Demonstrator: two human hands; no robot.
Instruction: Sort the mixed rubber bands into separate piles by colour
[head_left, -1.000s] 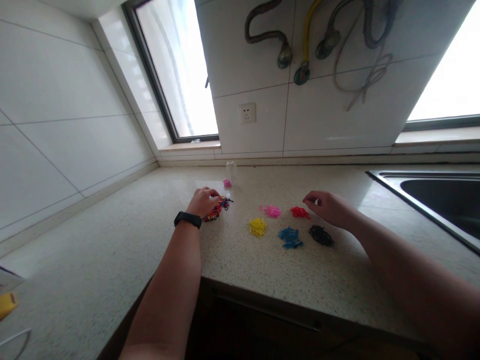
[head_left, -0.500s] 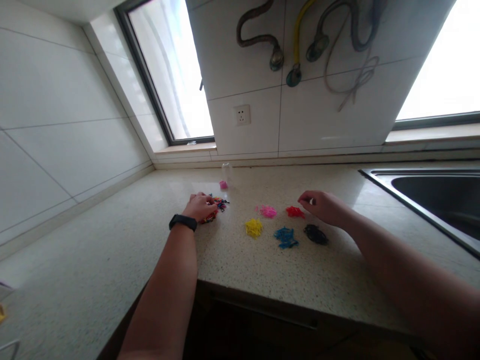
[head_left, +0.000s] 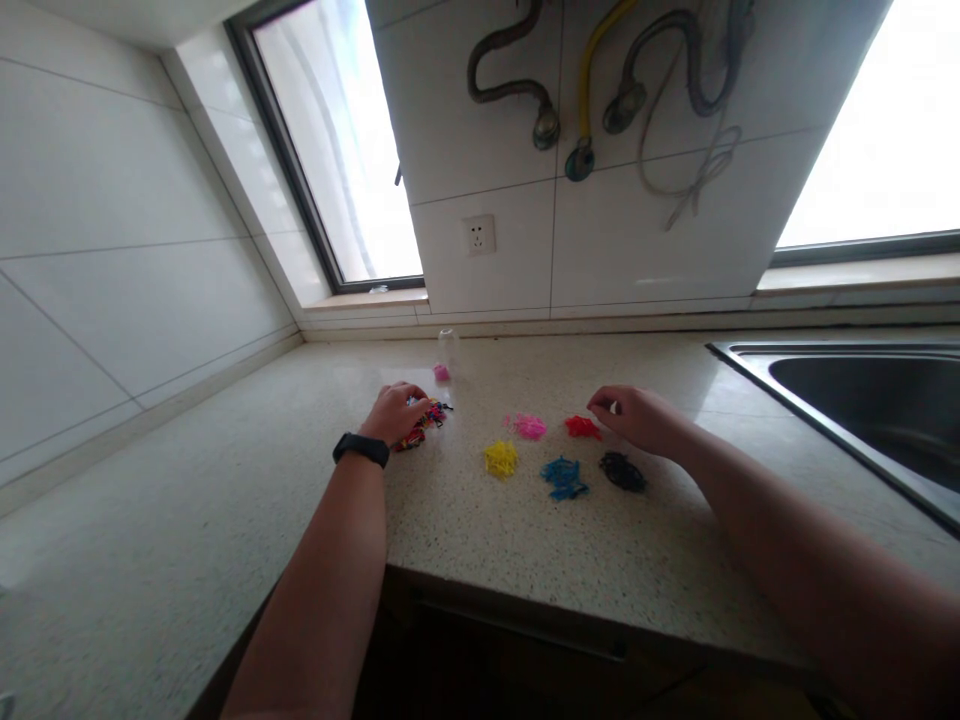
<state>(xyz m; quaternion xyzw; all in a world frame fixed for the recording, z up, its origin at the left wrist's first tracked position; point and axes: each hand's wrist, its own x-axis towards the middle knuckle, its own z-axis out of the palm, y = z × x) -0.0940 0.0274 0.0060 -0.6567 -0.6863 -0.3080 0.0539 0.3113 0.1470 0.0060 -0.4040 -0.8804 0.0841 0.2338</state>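
Left arm (head_left: 322,580) extended, left hand (head_left: 393,412) palm down, fingers bent, left of and beyond the yellow pile (head_left: 501,459). Right arm (head_left: 772,510) slants inward, right hand (head_left: 628,415) beyond the pile to its right, fingers curled.

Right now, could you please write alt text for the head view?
A person's left hand is at a multicoloured pile of small pieces on a counter, the right hand beside a red pile; a pink pile, yellow pile, blue pile and black pile lie nearby.
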